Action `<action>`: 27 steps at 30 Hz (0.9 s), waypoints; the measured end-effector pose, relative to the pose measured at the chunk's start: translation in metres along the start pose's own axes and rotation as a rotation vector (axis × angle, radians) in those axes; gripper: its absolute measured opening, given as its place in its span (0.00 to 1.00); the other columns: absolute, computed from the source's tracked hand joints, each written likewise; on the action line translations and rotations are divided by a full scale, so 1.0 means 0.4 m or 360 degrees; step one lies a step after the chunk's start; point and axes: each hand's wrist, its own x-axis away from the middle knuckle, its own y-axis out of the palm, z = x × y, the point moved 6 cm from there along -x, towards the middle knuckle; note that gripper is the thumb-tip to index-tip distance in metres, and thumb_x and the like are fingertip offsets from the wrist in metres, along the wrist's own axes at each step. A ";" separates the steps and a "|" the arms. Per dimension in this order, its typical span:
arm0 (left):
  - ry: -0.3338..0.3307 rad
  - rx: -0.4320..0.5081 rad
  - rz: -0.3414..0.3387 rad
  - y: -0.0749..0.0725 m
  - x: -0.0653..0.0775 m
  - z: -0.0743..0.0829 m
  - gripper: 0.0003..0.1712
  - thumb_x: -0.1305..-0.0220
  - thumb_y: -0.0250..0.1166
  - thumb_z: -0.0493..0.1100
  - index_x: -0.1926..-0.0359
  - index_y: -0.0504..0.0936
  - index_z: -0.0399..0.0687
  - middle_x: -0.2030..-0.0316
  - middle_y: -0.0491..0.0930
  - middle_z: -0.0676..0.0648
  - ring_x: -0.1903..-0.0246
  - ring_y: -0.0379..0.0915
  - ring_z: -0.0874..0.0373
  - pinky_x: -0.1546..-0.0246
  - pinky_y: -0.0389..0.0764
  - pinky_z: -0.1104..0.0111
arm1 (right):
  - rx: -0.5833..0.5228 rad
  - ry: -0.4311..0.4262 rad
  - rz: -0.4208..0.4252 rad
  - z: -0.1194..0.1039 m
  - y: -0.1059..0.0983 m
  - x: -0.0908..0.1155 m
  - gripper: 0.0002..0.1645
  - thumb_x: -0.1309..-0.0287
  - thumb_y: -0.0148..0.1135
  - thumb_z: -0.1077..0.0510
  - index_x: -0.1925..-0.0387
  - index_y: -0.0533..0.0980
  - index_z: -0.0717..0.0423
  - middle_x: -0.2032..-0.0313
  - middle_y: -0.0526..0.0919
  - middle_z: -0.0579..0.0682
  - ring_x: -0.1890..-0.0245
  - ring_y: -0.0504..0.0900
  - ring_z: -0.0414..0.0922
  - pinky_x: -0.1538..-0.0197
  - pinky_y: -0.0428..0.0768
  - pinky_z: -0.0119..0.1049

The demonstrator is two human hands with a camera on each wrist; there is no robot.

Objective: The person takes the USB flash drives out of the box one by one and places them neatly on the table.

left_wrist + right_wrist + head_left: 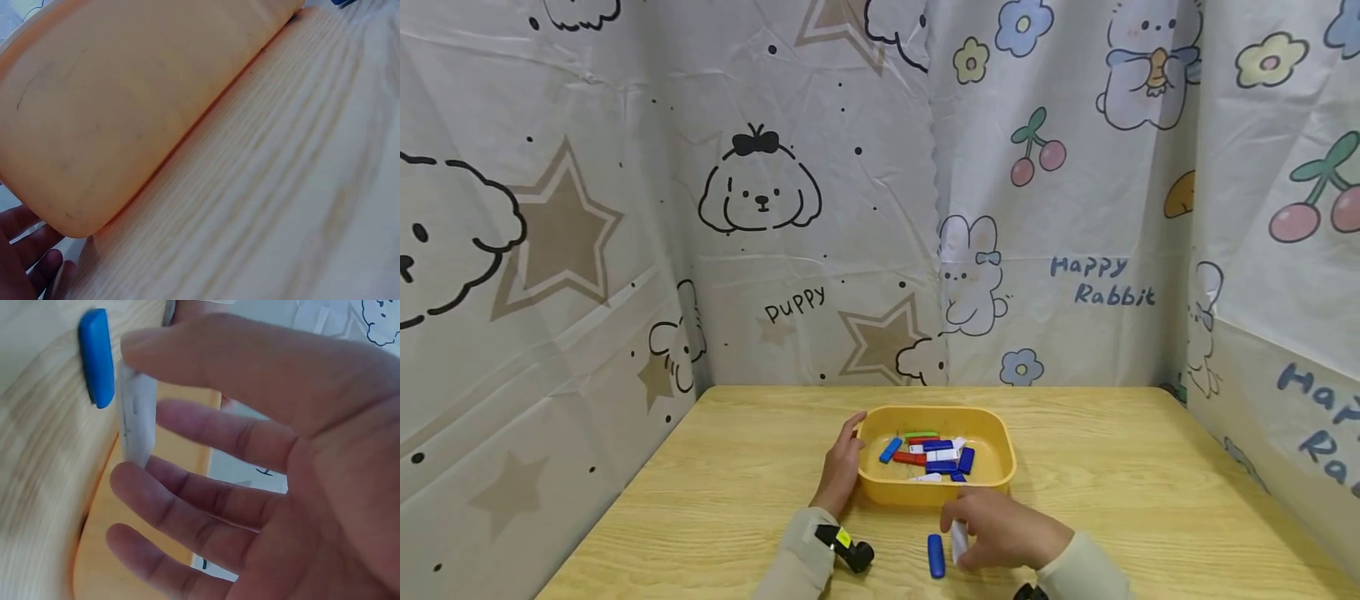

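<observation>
My right hand [1003, 525] pinches a small white oblong stick [959, 542] between thumb and fingers, just in front of the yellow plastic basin [936, 495]. In the right wrist view, the thumb holds one end of this white stick [137, 415] and a fingertip the other. A matching blue stick [936, 556] with rounded ends lies on the table to its left. At the basin's left end, my left hand [842, 467] rests against the outside wall, its fingers [37, 244] reaching round the corner. The thumb is hidden in the left wrist view.
Several small blue, white, red and green sticks [942, 467] lie jumbled on the basin floor. The basin stands on a light wood-grain table [1097, 467]. Printed cloth curtains [820, 250] enclose the table's back and sides.
</observation>
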 end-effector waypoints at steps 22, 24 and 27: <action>0.0001 0.0012 0.0001 -0.001 0.001 -0.001 0.27 0.32 0.45 0.39 0.33 0.68 0.56 0.35 0.69 0.42 0.39 0.66 0.45 0.38 0.63 0.47 | 0.0204 0.0178 -0.0008 0.025 0.048 -0.024 0.26 0.60 0.77 0.56 0.56 0.75 0.46 0.63 0.76 0.40 0.69 0.70 0.38 0.62 0.74 0.34; -0.0012 0.0020 0.0004 -0.001 0.001 -0.002 0.27 0.32 0.45 0.39 0.33 0.68 0.56 0.35 0.69 0.42 0.39 0.65 0.45 0.38 0.63 0.47 | 0.0210 0.0180 0.0003 0.025 0.047 -0.023 0.27 0.60 0.77 0.56 0.55 0.75 0.46 0.63 0.76 0.40 0.69 0.70 0.38 0.61 0.74 0.35; -0.0032 0.0035 0.0007 -0.001 0.000 -0.004 0.27 0.32 0.45 0.39 0.33 0.68 0.57 0.35 0.68 0.43 0.37 0.64 0.45 0.37 0.62 0.48 | 0.0202 0.0182 0.0007 0.023 0.046 -0.023 0.28 0.60 0.77 0.56 0.54 0.75 0.47 0.63 0.77 0.41 0.69 0.70 0.38 0.60 0.75 0.36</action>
